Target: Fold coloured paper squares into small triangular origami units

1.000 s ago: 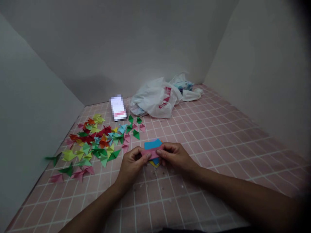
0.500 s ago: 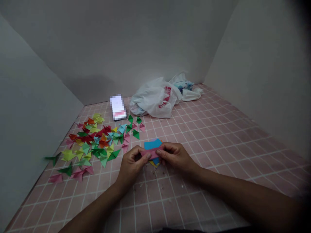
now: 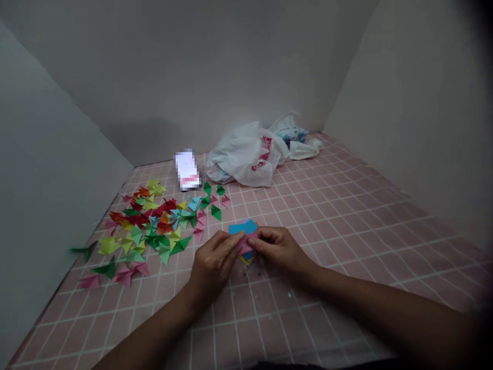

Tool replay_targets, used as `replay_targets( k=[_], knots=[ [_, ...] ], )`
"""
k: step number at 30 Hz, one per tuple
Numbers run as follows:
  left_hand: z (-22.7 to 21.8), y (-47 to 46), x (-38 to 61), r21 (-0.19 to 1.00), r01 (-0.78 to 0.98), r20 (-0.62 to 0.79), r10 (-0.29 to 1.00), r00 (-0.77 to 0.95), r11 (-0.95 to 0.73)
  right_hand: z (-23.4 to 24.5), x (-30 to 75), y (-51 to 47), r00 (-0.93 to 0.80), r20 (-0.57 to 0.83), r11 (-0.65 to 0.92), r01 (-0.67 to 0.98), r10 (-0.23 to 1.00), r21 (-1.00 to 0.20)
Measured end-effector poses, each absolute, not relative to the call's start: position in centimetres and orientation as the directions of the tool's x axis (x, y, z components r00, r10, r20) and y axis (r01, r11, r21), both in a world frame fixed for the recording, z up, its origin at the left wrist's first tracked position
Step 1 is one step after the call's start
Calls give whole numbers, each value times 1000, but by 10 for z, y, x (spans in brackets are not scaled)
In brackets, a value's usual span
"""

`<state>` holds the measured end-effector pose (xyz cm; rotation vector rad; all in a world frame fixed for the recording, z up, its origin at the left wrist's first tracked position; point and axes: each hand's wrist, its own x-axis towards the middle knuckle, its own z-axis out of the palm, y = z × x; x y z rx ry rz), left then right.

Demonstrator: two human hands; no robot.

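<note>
My left hand (image 3: 213, 264) and my right hand (image 3: 278, 248) meet over the pink tiled floor, both pinched on a small pink folded paper (image 3: 247, 243) between their fingertips. The left fingers now cover most of that paper. Just beyond and under it lies a small stack of coloured paper sheets (image 3: 243, 227) with a blue one on top and a yellow edge showing below. To the left is a spread of several folded paper triangles (image 3: 154, 226) in green, red, yellow, pink and blue.
A crumpled white plastic bag (image 3: 246, 156) lies at the back by the wall, with another white bag (image 3: 296, 141) behind it. A small white box (image 3: 187, 170) stands near the triangles. Grey walls close in left, back and right.
My left hand has slid to the right along the pink paper, its fingers now closing over the paper up to my right fingertips. The right hand has hardly moved.
</note>
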<state>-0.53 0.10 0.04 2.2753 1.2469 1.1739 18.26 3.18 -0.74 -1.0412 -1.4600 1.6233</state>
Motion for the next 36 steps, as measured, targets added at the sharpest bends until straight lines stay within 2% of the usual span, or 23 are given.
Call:
replay_targets(
  k=[5, 8, 11, 13, 15, 19, 24, 30, 34, 36],
  knots=[
    [-1, 1, -5, 561, 593, 513, 805, 298, -577, -11, 182, 32, -425, -130, -160, -34, 896, -987],
    [-1, 1, -5, 589, 588, 497, 822, 278, -554, -10, 182, 33, -426, -111, -122, 1, 898, -993],
    [2, 1, -5, 671, 542, 456, 858, 236, -506, -5, 183, 34, -463, -32, 26, 117, 886, -993],
    [5, 1, -4, 756, 511, 361, 911, 198, -410, -3, 184, 34, -485, 26, 130, 183, 874, -975],
    [7, 1, -3, 845, 461, 220, 962, 159, -270, -2, 184, 34, -497, 43, 166, 206, 867, -965],
    [7, 2, 0, 961, 277, -8, 993, 116, -25, -4, 185, 34, -491, -34, 31, 124, 871, -992],
    [3, 5, -1, 981, 163, -131, 982, 138, 107, -3, 183, 36, -429, -96, -99, 16, 898, -995],
    [4, 1, 3, 988, 122, -107, 993, 58, 100, 2, 182, 35, -445, -157, -228, -110, 881, -967],
    [5, -1, 4, 987, 153, -49, 999, 11, 47, 0, 182, 35, -484, -115, -201, -129, 867, -971],
    [5, -2, 4, 985, 169, -26, 1000, 1, 25, -4, 181, 35, -522, -121, -238, -162, 844, -958]
  ],
)
